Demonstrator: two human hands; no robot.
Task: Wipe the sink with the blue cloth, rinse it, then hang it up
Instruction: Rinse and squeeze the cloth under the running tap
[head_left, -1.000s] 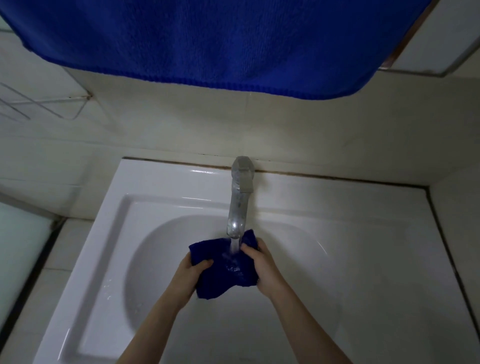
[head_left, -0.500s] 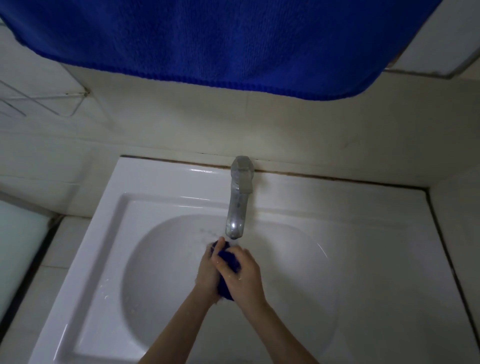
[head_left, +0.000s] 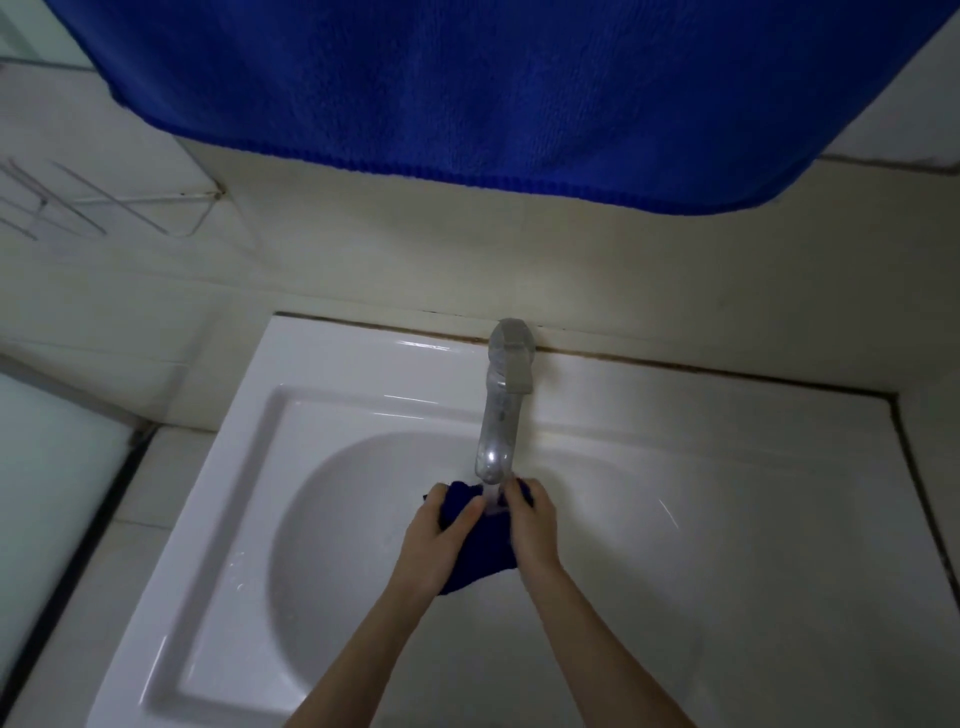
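Note:
A small dark blue cloth (head_left: 485, 551) is stretched between both hands over the bowl of the white sink (head_left: 322, 545). My left hand (head_left: 434, 540) grips its left side and my right hand (head_left: 532, 525) grips its right side. The cloth sits directly under the spout of the chrome tap (head_left: 498, 410), and a thin stream of water runs onto it. Part of the cloth hangs below my hands.
A large blue towel (head_left: 493, 83) hangs across the top of the view, above the tiled wall. A wire rack (head_left: 104, 208) is fixed on the wall at the left. A pale panel (head_left: 47, 493) stands left of the sink.
Half a second ago my hands were pressed together around the bunched cloth. Now they have moved apart and the cloth is spread out under the running water again.

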